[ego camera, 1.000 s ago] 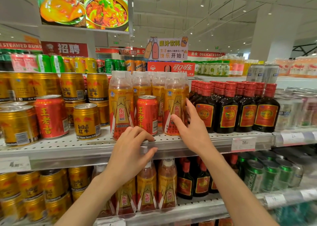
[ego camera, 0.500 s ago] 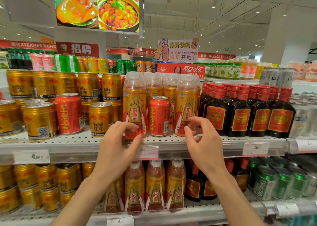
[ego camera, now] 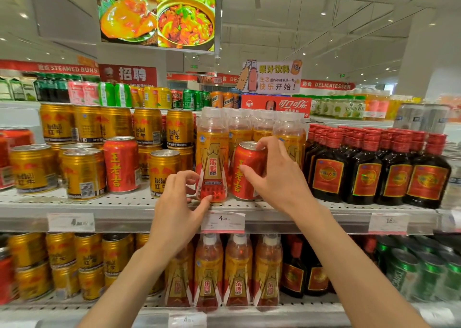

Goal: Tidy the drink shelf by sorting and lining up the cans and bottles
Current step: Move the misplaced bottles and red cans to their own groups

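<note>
1. Right hand (ego camera: 279, 178) grips red can (ego camera: 245, 172), standing on shelf (ego camera: 124, 206) among orange bottles.
2. Left hand (ego camera: 178, 204) pinches base of front orange bottle (ego camera: 212, 158), just left of can.

The red can (ego camera: 245, 172) bears yellow characters. Left of it stands an orange-gold bottle (ego camera: 212, 155) with a clear cap and red base; farther left, gold cans (ego camera: 83, 174) with red emblems. Right of it, dark bottles (ego camera: 364, 170) carry red caps and red-gold labels.
</note>
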`<action>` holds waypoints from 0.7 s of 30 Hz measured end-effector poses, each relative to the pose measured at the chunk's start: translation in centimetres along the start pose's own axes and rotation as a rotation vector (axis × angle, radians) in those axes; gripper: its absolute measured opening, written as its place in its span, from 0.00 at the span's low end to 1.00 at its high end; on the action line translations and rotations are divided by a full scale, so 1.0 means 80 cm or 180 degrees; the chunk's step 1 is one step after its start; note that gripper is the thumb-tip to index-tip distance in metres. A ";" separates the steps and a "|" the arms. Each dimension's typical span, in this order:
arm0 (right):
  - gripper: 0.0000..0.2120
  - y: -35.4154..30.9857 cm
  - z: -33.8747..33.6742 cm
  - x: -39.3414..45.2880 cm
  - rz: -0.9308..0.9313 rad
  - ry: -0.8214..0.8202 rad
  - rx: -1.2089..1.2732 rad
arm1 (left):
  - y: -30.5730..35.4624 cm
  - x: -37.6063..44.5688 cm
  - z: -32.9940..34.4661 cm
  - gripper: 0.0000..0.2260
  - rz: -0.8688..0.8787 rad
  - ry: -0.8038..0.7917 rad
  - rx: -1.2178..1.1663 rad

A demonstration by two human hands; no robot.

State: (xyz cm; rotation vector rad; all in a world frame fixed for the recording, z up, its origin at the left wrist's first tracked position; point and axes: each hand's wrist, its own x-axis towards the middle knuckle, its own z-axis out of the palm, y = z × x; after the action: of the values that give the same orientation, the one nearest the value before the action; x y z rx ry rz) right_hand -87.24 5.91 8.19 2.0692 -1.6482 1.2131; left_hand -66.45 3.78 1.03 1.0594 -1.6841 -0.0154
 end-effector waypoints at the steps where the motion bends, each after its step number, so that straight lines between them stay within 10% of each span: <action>1: 0.21 -0.001 -0.003 -0.001 0.0021 0.0046 0.0007 | 0.000 0.000 0.000 0.18 -0.0004 -0.0007 0.0007; 21: 0.19 0.021 -0.039 -0.081 0.1204 0.0668 0.2116 | 0.028 -0.025 -0.004 0.18 0.0164 -0.0638 -0.0367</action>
State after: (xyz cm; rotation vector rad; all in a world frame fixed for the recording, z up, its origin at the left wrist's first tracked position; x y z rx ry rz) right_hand -90.29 11.83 5.05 1.8779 -1.7405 2.2743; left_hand -67.61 6.56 0.69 0.9525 -1.8668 -0.1887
